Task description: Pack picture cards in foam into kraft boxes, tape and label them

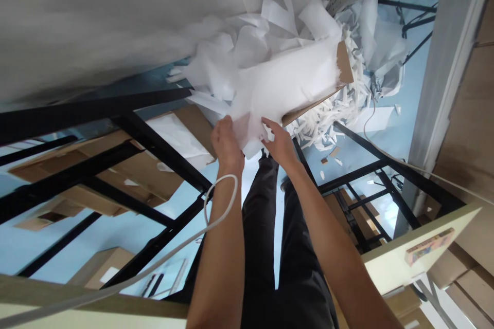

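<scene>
Here, a cable (208,227) crossing its forearm (224,257), left hand (227,144) grips paper (285,82) near shreds (322,118); grip unclear for right hand (283,145).

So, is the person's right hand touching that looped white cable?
Apart: the head camera view shows the white cable looped by the left forearm, with dark trousers visible between the loop and the right hand.
</scene>
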`<state>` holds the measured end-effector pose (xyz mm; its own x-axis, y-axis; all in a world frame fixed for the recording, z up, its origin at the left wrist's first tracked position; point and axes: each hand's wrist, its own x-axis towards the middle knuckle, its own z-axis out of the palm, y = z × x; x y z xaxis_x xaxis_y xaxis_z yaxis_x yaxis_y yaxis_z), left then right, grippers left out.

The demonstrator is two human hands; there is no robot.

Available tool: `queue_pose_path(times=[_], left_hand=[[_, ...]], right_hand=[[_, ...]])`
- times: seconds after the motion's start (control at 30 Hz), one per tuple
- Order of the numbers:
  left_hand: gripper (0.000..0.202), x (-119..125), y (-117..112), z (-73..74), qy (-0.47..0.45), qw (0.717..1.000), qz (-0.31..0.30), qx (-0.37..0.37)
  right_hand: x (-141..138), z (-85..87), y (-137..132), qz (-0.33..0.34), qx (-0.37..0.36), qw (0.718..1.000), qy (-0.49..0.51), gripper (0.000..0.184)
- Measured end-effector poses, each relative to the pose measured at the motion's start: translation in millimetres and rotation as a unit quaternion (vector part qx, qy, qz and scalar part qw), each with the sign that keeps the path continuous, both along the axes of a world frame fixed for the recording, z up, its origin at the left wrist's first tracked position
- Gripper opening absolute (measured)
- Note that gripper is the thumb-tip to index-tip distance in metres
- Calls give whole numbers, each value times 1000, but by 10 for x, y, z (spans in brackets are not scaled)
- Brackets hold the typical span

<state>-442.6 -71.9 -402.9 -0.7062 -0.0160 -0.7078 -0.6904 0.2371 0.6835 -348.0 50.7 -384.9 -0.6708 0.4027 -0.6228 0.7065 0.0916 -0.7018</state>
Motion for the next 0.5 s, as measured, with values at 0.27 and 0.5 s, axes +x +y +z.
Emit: queue_pose_path(times=[0.27, 0.5], left_hand=[[50, 23, 145, 217, 138, 985, -15, -106], [88, 221, 255, 489, 131, 971, -194, -49]], right_hand=[[11, 8, 88, -86, 77, 993, 15, 25], [-45, 176, 36, -100, 30, 992, 72, 28]])
